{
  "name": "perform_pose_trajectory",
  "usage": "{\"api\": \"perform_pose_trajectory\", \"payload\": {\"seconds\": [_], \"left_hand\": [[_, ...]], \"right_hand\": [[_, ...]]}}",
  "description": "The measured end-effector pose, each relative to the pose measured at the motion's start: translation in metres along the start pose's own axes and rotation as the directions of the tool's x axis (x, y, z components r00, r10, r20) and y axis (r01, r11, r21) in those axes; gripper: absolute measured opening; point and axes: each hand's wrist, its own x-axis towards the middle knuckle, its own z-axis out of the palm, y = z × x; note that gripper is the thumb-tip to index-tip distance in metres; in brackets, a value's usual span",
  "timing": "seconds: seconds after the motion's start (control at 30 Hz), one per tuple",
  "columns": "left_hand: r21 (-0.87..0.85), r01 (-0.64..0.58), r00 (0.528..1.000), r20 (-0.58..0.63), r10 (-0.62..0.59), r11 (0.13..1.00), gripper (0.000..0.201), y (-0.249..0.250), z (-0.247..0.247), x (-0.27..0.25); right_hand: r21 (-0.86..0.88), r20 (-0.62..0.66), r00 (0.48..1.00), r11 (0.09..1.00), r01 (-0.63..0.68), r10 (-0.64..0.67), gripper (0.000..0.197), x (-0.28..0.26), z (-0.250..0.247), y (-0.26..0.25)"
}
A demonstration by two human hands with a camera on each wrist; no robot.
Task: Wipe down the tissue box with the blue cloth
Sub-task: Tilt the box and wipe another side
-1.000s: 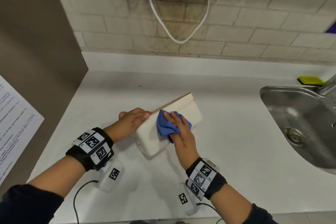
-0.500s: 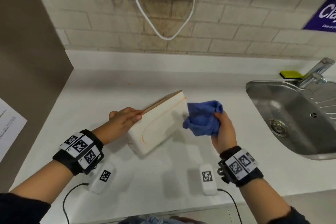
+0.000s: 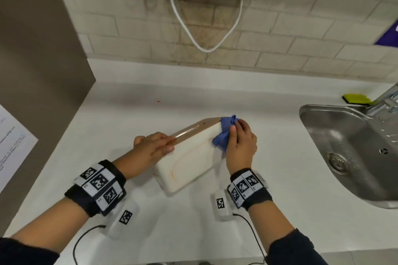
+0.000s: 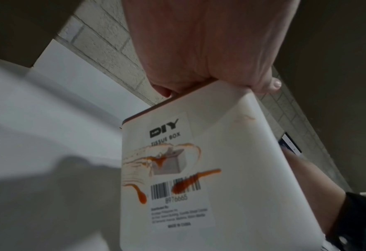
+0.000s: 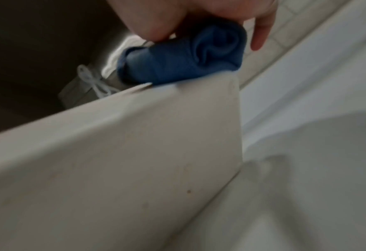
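Two wrists wearing tag-printed bands reach over a white bench [image 3: 280,211], where one tissue box [image 3: 189,161] stands tipped on its long edge at the middle, label side turned left, wood-toned lid facing away. The left hand [image 3: 154,148] clamps the box's upper near corner, thumb on one side and fingers curled over the top. The left wrist view shows the end panel's label [image 4: 173,169] streaked with three or so orange-brown smears, not yet wiped. The right hand [image 3: 241,144] pinches one bunched blue cloth [image 3: 225,135] and presses it on the box's far upper corner, where lid meets wall.

The box looks rigid and light, likely smooth plastic with rounded corners; tipped like this it would probably skid or topple under a sideways push, so the bracing grip at the corner opposite the cloth seems the sensible hold. The cloth is soft and crumples freely; a wad gathered in the fingers should suit it better than a flat spread.

Farther off, to the right, are one steel sink [image 3: 318,127], one tap [image 3: 385,97] and one yellow-green sponge [image 3: 355,99]. On the brick wall beyond hangs one looped white cord [image 3: 193,34].
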Motion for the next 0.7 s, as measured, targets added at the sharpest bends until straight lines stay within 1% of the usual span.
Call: {"api": "perform_pose_trajectory", "payload": {"seconds": [0.07, 0.1, 0.13, 0.2, 0.23, 0.33, 0.37, 0.4, 0.47, 0.57, 0.6, 0.63, 0.67, 0.7], "left_hand": [[0.01, -0.002, 1.0, 0.012, 0.002, 1.0, 0.085, 0.001, -0.001, 0.001], [0.018, -0.005, 1.0, 0.02, 0.005, 1.0, 0.092, 0.002, -0.002, 0.001], [0.026, -0.009, 1.0, 0.028, 0.008, 1.0, 0.096, 0.003, -0.003, 0.001], [0.032, -0.017, 0.999, 0.033, 0.015, 0.999, 0.102, 0.006, -0.004, 0.0], [0.031, -0.02, 0.999, 0.035, 0.019, 0.999, 0.102, 0.007, -0.004, 0.0], [0.008, -0.03, 0.999, 0.032, 0.03, 1.0, 0.099, 0.006, -0.004, -0.001], [-0.01, -0.026, 0.999, 0.026, 0.027, 1.0, 0.096, 0.006, -0.004, 0.0], [-0.03, -0.018, 1.0, 0.015, 0.019, 0.999, 0.09, 0.005, -0.005, 0.001], [-0.055, 0.011, 1.0, -0.014, -0.012, 0.998, 0.067, 0.003, -0.008, 0.004], [-0.091, 0.05, 0.997, -0.046, -0.055, 0.995, 0.044, 0.004, -0.011, 0.006], [-0.105, 0.054, 0.997, -0.041, -0.058, 0.993, 0.042, 0.005, -0.012, 0.004], [-0.116, 0.056, 0.998, -0.028, -0.059, 0.992, 0.047, 0.005, -0.013, 0.003], [-0.121, 0.061, 0.998, -0.007, -0.062, 0.991, 0.053, 0.005, -0.014, 0.002], [-0.115, 0.061, 0.998, 0.012, -0.06, 0.991, 0.059, 0.006, -0.016, 0.001]], "right_hand": [[-0.012, 0.163, 0.984, 0.997, 0.07, -0.067, 0.064, -0.006, 0.0, 0.002], [0.013, 0.219, 0.97, 0.994, 0.105, -0.105, 0.071, -0.005, -0.001, 0.004], [0.034, 0.26, 0.956, 0.991, 0.131, -0.135, 0.074, -0.003, -0.001, 0.007], [0.052, 0.304, 0.939, 0.987, 0.152, -0.161, 0.072, 0.002, -0.002, 0.009], [0.036, 0.3, 0.938, 0.985, 0.171, -0.174, 0.068, 0.002, -0.002, 0.009], [0.037, 0.215, 0.944, 0.968, 0.249, -0.251, 0.054, -0.014, 0.002, 0.005], [0.062, 0.21, 0.932, 0.955, 0.29, -0.296, 0.051, -0.021, 0.005, 0.002], [0.08, 0.23, 0.905, 0.934, 0.348, -0.357, 0.05, -0.029, 0.008, -0.003], [0.115, 0.318, 0.819, 0.877, 0.467, -0.478, 0.045, -0.047, 0.018, -0.015], [0.221, 0.413, 0.686, 0.797, 0.563, -0.599, 0.042, -0.073, 0.029, -0.037], [0.253, 0.433, 0.638, 0.765, 0.592, -0.637, 0.042, -0.079, 0.031, -0.041], [0.283, 0.456, 0.585, 0.733, 0.619, -0.671, 0.041, -0.084, 0.032, -0.042], [0.315, 0.482, 0.52, 0.693, 0.649, -0.705, 0.04, -0.087, 0.032, -0.041], [0.344, 0.505, 0.44, 0.641, 0.686, -0.742, 0.039, -0.089, 0.03, -0.039]]}}
